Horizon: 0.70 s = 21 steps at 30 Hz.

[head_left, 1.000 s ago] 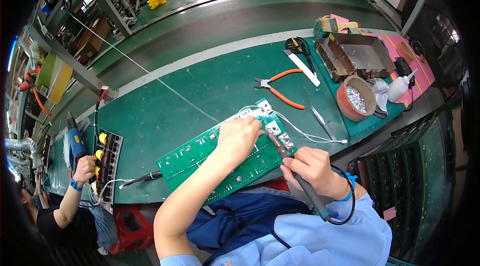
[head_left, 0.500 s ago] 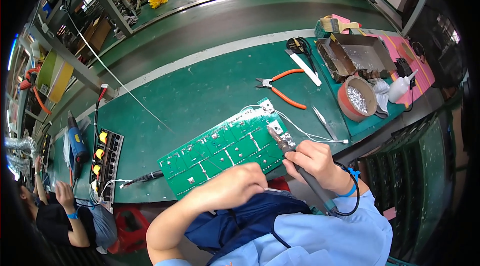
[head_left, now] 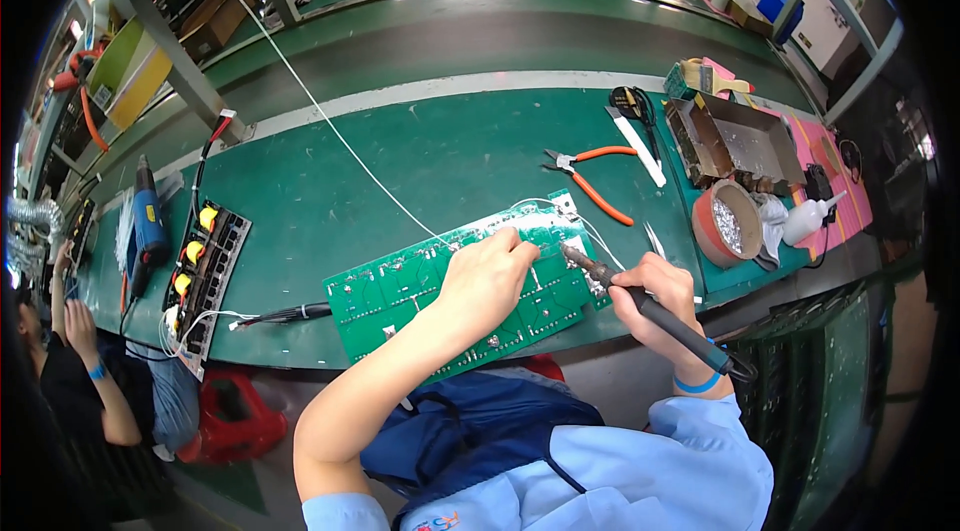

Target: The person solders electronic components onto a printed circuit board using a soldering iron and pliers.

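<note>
A green circuit board [head_left: 440, 306] lies at the near edge of the green bench, dotted with shiny solder joints. My right hand [head_left: 655, 299] is closed round a soldering iron [head_left: 682, 329], whose tip points at the board's right end, by the white connectors. Over the board's upper middle is my left hand [head_left: 487, 276], its fingers pinched. A thin pale solder wire [head_left: 350, 149] runs down from the upper left into that hand; its end is hidden by the fingers. White leads [head_left: 602, 239] loop off the board's right corner. Tweezers [head_left: 655, 241] lie just beyond my right hand.
Orange-handled cutters [head_left: 600, 186] lie beyond the board. On the right are a round pot [head_left: 727, 221], a metal tray [head_left: 745, 136] and a squeeze bottle [head_left: 808, 219]. A blue heat gun [head_left: 148, 221] and a component strip [head_left: 210, 281] lie left. A co-worker's hand [head_left: 80, 326] shows far left.
My left hand has moved forward and up over the board, drawing the solder wire rightward. The iron stays at the board's right end, its handle turned. The whole view has shifted slightly.
</note>
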Motion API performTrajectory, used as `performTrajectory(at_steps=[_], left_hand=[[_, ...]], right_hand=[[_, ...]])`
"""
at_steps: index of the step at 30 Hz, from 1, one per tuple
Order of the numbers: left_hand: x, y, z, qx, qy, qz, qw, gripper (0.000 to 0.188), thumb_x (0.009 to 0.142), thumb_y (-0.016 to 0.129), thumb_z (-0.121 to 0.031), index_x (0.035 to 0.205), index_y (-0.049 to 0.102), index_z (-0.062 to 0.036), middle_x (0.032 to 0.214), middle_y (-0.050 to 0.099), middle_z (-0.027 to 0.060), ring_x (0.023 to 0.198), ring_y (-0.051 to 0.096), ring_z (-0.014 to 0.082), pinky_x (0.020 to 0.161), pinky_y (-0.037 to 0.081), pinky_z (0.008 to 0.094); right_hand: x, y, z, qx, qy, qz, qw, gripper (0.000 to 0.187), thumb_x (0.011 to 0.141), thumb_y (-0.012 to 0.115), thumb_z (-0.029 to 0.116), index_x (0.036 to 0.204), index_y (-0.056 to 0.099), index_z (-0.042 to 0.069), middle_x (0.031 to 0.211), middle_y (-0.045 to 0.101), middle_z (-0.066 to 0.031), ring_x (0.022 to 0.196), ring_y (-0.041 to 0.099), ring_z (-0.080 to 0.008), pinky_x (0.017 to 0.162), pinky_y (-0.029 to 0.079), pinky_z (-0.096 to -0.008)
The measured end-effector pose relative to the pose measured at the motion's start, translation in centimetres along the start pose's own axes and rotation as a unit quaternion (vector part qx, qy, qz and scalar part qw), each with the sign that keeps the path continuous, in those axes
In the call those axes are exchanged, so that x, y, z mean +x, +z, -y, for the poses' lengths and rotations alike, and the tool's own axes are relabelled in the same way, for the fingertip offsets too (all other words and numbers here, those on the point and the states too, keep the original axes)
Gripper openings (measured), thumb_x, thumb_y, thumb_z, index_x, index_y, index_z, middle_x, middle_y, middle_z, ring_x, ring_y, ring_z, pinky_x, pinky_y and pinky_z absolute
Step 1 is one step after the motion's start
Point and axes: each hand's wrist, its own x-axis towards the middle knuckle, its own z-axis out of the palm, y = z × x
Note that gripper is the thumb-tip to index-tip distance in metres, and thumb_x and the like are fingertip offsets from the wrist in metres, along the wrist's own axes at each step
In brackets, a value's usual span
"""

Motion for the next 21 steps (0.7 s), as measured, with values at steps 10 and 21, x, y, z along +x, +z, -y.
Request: performTrajectory(at_steps=[10,21], left_hand=[[0.7,1.0,0.1,-0.014,0.008,-0.003,1.000,0.008,0.074,0.056,-0.009,0.081,0.057,-0.0048,0.076,0.052,0.0087,0.069,0.056,0.0271,0.058,0.045,0.0369],[0.4,1.4,0.1,-0.039,0.008,0.011,0.999,0.007,0.075,0.056,-0.009,0.080,0.056,-0.0042,0.076,0.051,0.0097,0.068,0.056,0.0276,0.058,0.046,0.0363]], right_hand=[[-0.3,0.2,0.1,-0.003,-0.035,-0.008,0.999,0.013,0.059,0.064,-0.002,0.069,0.056,0.001,0.055,0.049,-0.0079,0.044,0.049,-0.0205,0.040,0.038,-0.0288],[-1.3,0.6,1.2,-0.057,-0.090,-0.003,0.994,0.014,0.057,0.066,0.002,0.067,0.056,0.004,0.054,0.045,-0.0049,0.044,0.050,-0.0193,0.038,0.039,-0.0285]])
